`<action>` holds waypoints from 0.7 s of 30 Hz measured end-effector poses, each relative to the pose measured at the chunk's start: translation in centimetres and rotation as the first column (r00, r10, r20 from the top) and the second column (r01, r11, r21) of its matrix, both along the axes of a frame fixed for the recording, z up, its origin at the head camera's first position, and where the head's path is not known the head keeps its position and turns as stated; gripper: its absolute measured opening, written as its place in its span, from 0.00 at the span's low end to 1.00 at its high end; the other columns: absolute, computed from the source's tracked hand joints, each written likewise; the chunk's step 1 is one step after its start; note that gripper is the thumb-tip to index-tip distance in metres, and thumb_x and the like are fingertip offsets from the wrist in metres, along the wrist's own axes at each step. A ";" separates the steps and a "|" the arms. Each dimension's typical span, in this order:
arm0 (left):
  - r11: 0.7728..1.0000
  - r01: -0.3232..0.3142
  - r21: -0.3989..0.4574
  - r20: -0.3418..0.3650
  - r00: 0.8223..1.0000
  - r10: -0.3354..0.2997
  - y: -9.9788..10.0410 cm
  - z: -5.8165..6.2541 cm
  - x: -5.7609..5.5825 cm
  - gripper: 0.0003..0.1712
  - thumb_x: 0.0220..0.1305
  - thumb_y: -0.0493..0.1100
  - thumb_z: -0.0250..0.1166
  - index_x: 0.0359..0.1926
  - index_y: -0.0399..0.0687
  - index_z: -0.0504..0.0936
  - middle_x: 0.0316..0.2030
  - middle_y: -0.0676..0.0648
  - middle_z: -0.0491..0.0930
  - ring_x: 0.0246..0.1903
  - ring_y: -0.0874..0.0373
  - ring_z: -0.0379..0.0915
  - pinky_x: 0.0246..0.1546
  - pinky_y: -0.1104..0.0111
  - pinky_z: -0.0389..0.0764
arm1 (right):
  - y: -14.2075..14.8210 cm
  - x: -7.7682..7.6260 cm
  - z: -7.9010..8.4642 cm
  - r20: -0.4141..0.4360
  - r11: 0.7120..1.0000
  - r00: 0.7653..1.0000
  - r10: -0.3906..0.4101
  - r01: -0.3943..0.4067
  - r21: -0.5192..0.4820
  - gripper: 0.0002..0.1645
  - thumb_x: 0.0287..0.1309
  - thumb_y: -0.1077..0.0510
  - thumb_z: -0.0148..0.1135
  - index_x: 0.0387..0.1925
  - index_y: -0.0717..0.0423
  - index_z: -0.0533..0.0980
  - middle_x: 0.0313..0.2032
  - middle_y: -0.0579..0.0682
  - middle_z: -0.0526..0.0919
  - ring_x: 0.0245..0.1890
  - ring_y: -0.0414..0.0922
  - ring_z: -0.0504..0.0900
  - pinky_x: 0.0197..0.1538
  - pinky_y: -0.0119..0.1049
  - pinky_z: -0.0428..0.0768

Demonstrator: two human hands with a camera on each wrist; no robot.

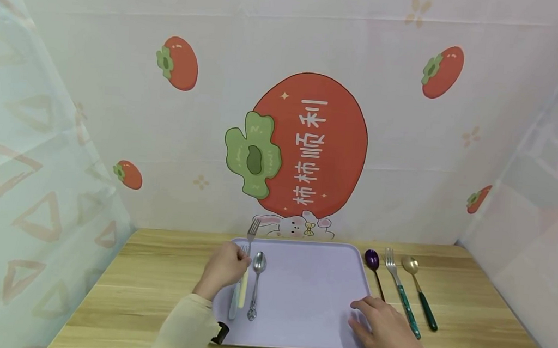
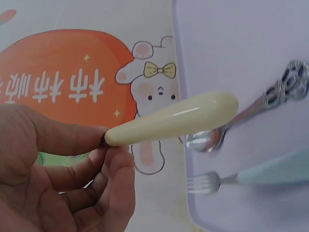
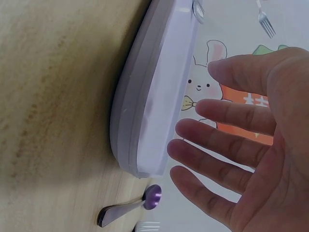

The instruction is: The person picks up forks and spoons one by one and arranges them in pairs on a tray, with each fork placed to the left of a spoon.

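My left hand (image 1: 224,268) pinches a fork with a cream handle (image 2: 178,118) at the neck, between thumb and fingers. Its metal tines (image 1: 254,228) point up and away above the tray's left part. Below it on the lavender tray (image 1: 308,296) lie a fork with a pale blue handle (image 2: 270,169) and a silver spoon (image 1: 259,262) with an ornate handle. At the tray's front right corner, my right hand (image 1: 387,330) hovers with fingers spread and nothing in its grasp, as the right wrist view (image 3: 260,130) shows.
Right of the tray, on the wooden table (image 1: 488,327), lie a purple spoon (image 1: 372,259), a fork with a green handle (image 1: 407,310) and a gold spoon with a dark green handle (image 1: 426,311). A printed cloth (image 1: 204,124) stands behind the table and along both sides.
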State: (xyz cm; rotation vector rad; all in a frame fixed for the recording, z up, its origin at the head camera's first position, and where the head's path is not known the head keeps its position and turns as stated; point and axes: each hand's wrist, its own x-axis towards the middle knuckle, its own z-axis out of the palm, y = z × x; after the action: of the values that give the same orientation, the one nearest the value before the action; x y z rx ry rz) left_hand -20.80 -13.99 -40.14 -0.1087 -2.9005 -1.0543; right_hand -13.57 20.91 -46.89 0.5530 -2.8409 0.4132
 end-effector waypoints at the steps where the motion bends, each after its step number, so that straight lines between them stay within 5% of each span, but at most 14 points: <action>1: 1.000 0.008 0.004 -0.004 1.000 -0.008 0.2 -0.2 0.0 0.19 0.64 0.37 0.64 0.15 0.47 0.76 0.14 0.54 0.69 0.16 0.61 0.64 0.16 0.71 0.62 | 0.0 0.0 0.0 0.005 1.000 1.000 0.001 -0.001 -0.001 0.12 0.57 0.51 0.74 0.41 0.49 0.84 0.39 0.44 0.84 0.39 0.45 0.84 0.41 0.45 0.84; 9: 0.998 0.044 0.039 -0.021 0.999 -0.043 2.0 -1.3 -0.3 0.20 0.62 0.36 0.67 0.14 0.49 0.73 0.14 0.56 0.66 0.16 0.62 0.61 0.16 0.71 0.61 | -0.1 -0.2 -0.1 0.022 1.000 1.000 0.017 -0.016 -0.014 0.12 0.58 0.51 0.73 0.41 0.51 0.84 0.39 0.44 0.84 0.38 0.44 0.84 0.41 0.44 0.83; 14: 0.998 0.025 0.062 0.029 0.999 -0.027 3.3 -1.8 -0.4 0.21 0.62 0.37 0.68 0.15 0.49 0.71 0.16 0.55 0.67 0.17 0.61 0.62 0.16 0.70 0.61 | 0.0 -0.2 -0.3 0.008 1.000 1.000 0.029 -0.028 -0.007 0.12 0.58 0.51 0.73 0.41 0.51 0.84 0.38 0.44 0.84 0.38 0.43 0.83 0.39 0.43 0.83; 21: 0.997 0.023 0.069 0.081 0.996 -0.028 4.9 -2.3 -0.6 0.12 0.64 0.38 0.68 0.24 0.42 0.80 0.22 0.50 0.75 0.22 0.57 0.71 0.21 0.66 0.72 | -0.1 -0.4 -0.4 0.005 1.000 1.000 0.024 -0.024 -0.001 0.12 0.58 0.51 0.73 0.41 0.52 0.84 0.38 0.44 0.84 0.36 0.43 0.83 0.37 0.41 0.82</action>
State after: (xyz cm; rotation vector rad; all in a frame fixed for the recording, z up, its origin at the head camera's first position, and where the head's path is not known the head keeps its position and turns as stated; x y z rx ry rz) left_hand -21.40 -9.09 -42.44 -0.1026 -2.9389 -1.1874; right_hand -13.92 20.85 -47.33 0.5872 -2.8412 0.4202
